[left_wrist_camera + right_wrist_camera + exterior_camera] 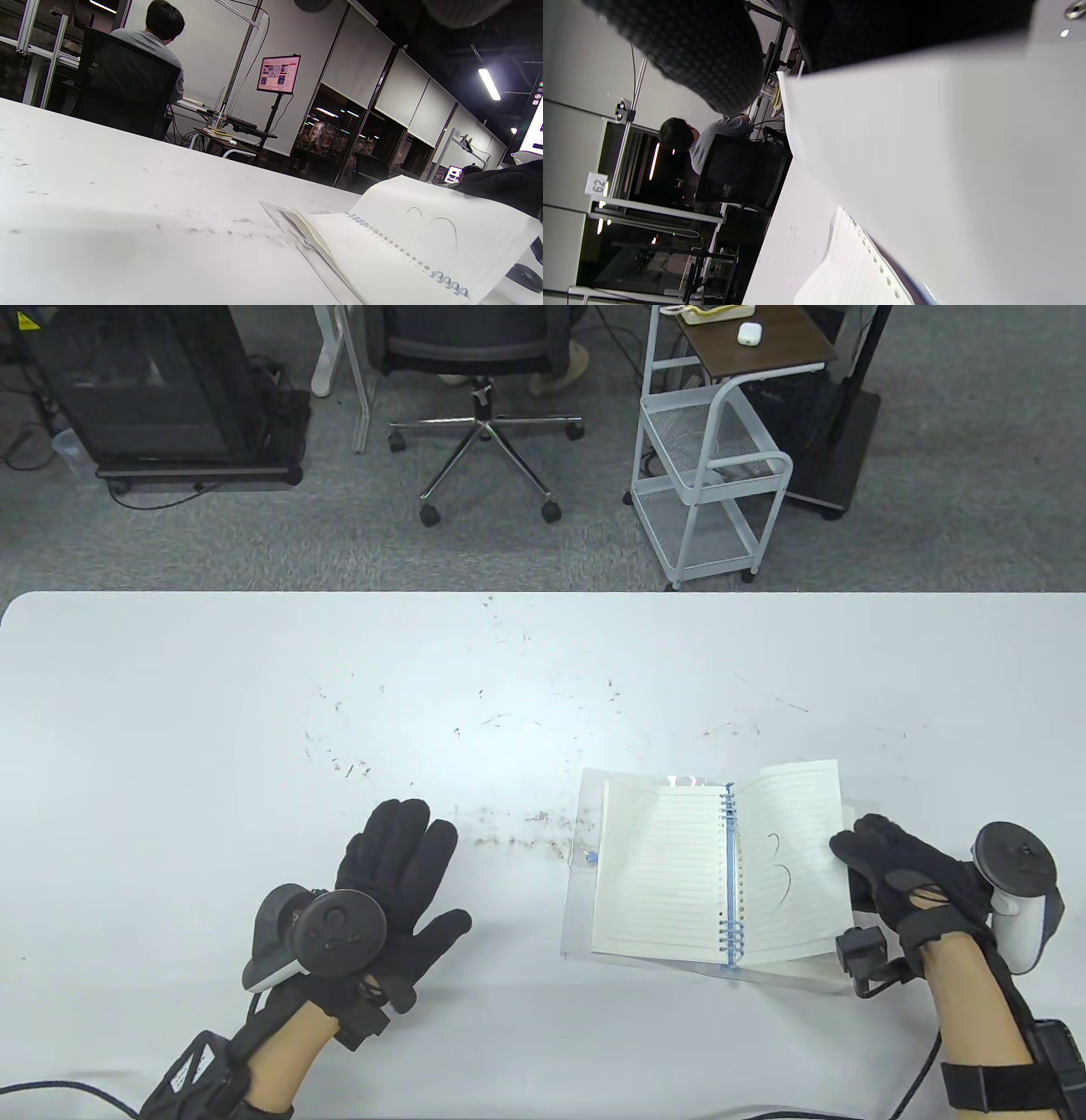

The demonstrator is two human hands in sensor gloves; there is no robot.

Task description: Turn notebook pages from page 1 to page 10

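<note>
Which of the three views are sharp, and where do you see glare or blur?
Table view: sharp, with a bright glare patch on the table just beyond the notebook. Left wrist view: mostly sharp; the lifted page reads clearly, ceiling lamps flare. Right wrist view: turned sideways; the right hand and the near page are blurred, the background sharper.

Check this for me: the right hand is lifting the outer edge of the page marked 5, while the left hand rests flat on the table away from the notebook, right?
Not quite. In the table view the page the right hand is lifting is marked 3, not 5. The rest holds: the left hand rests flat on the table, away from the notebook.
</note>
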